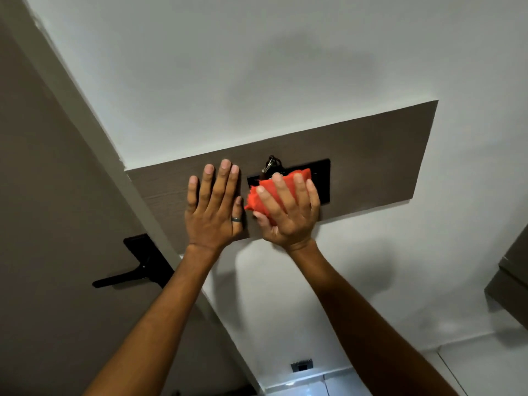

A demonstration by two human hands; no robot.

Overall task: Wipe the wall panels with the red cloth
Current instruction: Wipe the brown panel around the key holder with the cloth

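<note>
Wiping is in hand — our right hand (288, 207) grips the bunched red cloth (264, 195), pressing it on the brown wall panel (371, 167) over its black plate (323, 178); our left hand (214, 207) lies flat, released, beside it; next, we judge, a sweep along the panel.

On the brown wood-grain wall panel (371, 155), the left hand (214, 207) lies flat near its left edge; right of it, the right hand (288, 212) presses the folded red cloth (265, 192) on the black rectangular switch plate (323, 178).

Home interior: white wall (200, 81), door handle (134, 270), wood-grain panel (371, 155).
</note>
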